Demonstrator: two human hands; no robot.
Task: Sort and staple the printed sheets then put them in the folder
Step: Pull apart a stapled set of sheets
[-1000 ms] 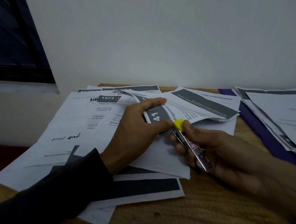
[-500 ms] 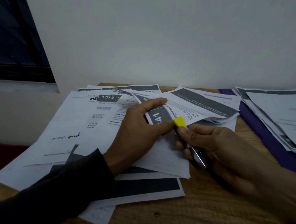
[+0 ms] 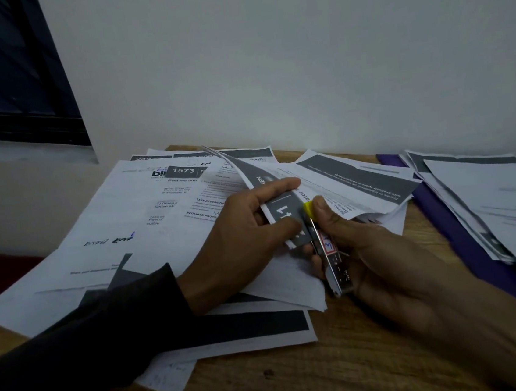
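Observation:
My left hand [image 3: 244,228] pinches the corner of a small set of printed sheets [image 3: 279,213] with a dark header band, lifted and curled above the table. In my right hand [image 3: 381,255] is a small metal stapler [image 3: 328,251] with a yellow tip, its jaws on that corner, right next to my left thumb. Loose printed sheets [image 3: 132,227] lie spread over the left and middle of the wooden table [image 3: 347,364]. A purple folder [image 3: 466,246] lies open at the right with a stack of sheets [image 3: 506,207] on it.
A white wall rises directly behind the table. A dark window [image 3: 5,72] is at the upper left. Bare wood shows along the table's front edge. More sheets [image 3: 354,182] fan out behind my hands.
My left hand has curled the held sheets up more steeply. The stapler has rolled in my right hand so its labelled side shows again, and its tip sits further onto the corner.

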